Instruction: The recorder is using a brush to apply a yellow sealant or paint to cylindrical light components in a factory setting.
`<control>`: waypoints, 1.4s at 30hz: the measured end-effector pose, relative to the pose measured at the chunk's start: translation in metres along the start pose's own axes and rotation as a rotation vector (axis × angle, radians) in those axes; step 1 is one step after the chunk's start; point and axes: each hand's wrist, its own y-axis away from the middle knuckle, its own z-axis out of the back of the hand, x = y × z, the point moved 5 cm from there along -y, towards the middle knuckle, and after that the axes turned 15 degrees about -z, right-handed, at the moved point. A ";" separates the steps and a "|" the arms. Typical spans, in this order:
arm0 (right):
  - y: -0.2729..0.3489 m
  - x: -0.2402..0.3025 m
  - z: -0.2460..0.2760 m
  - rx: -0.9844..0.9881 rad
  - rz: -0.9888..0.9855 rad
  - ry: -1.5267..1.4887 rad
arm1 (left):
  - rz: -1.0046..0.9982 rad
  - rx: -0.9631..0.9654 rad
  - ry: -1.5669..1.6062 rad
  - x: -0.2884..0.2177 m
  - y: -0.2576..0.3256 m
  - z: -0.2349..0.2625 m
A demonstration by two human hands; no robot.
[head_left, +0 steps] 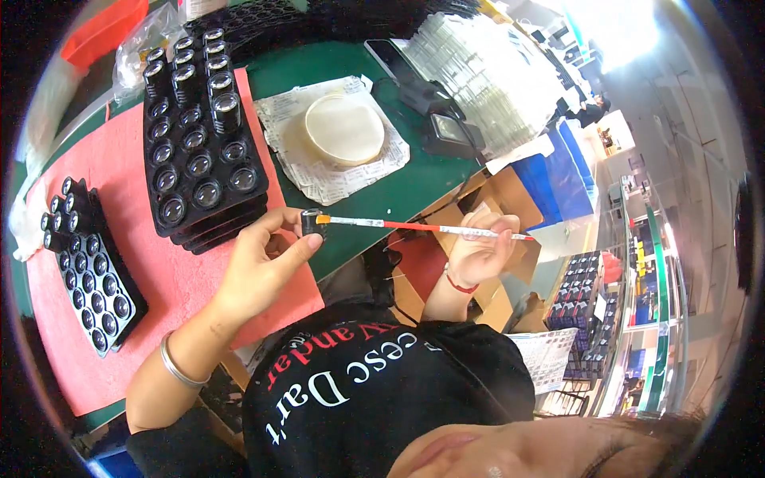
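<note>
My left hand (271,255) pinches a small black lens barrel (311,227) between thumb and fingers, just past the pink mat's right side. In my right hand (482,248) is a thin paintbrush (414,227) with a red and white handle, gripped near its far end. The brush lies almost level, pointing left, and its orange-brown tip end meets the top of the barrel; whether the bristles touch the inside is too small to tell. Left of my left hand stands a stack of black trays (215,224) holding round lens barrels, some sitting higher than others.
A smaller black tray (127,328) with lenses sits on the pink mat (183,291). Beyond my hands, a round whitish dish (344,129) rests on printed papers (327,185) on the green table (382,195). Cardboard boxes (498,303) stand below my right hand.
</note>
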 end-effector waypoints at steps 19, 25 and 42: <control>0.001 -0.025 0.024 -0.142 -0.163 -0.391 | -0.027 0.108 0.011 -0.007 0.001 -0.006; -0.025 -0.059 0.040 -0.143 -0.236 -0.561 | -0.107 0.136 -0.091 -0.011 0.003 -0.003; -0.026 -0.077 0.029 -0.295 -0.042 -0.137 | -0.238 -0.785 -1.053 -0.126 0.104 0.161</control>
